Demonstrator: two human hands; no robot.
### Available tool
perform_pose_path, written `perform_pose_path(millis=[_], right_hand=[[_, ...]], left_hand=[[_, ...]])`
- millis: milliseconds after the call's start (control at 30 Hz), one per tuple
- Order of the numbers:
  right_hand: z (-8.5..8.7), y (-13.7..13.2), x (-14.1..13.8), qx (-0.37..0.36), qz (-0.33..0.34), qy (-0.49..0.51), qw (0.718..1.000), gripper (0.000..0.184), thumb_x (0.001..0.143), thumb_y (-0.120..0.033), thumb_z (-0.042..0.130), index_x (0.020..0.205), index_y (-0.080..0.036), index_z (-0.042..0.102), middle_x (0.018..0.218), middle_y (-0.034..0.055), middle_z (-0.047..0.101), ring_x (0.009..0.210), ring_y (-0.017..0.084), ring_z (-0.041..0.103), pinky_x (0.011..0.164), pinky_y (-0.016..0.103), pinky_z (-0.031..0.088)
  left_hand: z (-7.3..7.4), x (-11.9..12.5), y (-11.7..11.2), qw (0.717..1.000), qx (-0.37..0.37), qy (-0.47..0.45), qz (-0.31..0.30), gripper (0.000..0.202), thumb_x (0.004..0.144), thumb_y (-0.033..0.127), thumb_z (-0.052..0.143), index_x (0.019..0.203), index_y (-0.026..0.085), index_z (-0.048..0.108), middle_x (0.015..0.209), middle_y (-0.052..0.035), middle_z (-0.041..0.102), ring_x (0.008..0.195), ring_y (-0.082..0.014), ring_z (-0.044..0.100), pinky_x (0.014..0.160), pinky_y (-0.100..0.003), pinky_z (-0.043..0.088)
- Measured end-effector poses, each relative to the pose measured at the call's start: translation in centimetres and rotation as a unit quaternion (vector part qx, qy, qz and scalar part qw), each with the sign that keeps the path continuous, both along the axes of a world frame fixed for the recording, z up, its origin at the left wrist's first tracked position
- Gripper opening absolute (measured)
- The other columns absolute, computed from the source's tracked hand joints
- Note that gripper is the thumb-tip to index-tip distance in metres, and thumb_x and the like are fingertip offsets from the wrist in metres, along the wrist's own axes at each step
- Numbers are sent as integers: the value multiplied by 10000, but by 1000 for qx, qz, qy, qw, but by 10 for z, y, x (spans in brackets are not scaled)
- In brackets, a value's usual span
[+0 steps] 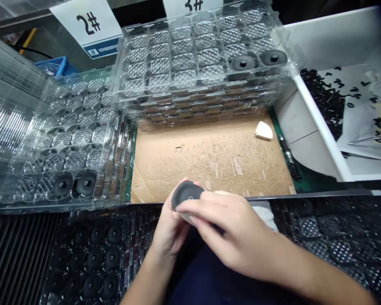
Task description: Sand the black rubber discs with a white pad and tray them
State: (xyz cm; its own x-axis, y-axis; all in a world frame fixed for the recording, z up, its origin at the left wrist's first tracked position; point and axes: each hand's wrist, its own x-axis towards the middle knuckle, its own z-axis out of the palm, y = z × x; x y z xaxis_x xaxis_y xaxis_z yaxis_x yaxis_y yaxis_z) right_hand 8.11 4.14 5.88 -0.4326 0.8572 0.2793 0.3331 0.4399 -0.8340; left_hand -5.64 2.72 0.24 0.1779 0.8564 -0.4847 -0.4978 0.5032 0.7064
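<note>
A dark grey round disc (186, 194) with a shallow dished face is held tilted above the front edge of the cardboard sheet (206, 148). My left hand (171, 226) grips it from behind and below, its fingertips showing past the rim. Over the front of the disc lies my right hand (228, 220), with fingers and thumb closed at its lower right edge. Whether a small part sits between those right fingertips is hidden. Similar discs with a small centre post rest in the clear tray (197, 74) at the back and in the tray stack (73, 140) on the left.
On the right stands a white bin (324, 127) with many small black parts and tweezers (363, 156). A black pen-like tool (288, 156) lies beside it, and a white block (263, 130) sits on the cardboard. Dark discs fill a lower tray (127, 250) at front left.
</note>
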Motion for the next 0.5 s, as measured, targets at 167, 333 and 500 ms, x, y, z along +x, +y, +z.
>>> perform_pose_path(millis=[167,333,500], right_hand=[[-10,7,-5,59,-101,-53,992,281,934,-148,395,1061,-86,638,878,83,661,738,175,568,676,302,418],[-7,-6,13,17,26,-8,999,245,920,-105,420,1051,-100,626,869,47,641,756,149,545,690,271,391],[-5,-11,31,34,-103,-138,984,268,935,-98,412,1061,-139,645,763,33,594,667,155,464,622,294,302]], left_hand=[[1,6,0,998,-25,-44,-25,417,584,318,836,942,197,659,814,12,678,761,-124,635,690,-184,523],[4,-1,0,996,-15,-81,-35,495,598,246,830,1059,265,651,1004,7,696,916,-138,644,839,-213,504],[-1,0,-1,995,-25,-84,-41,680,482,269,885,1112,263,627,1041,18,682,941,-139,631,830,-191,491]])
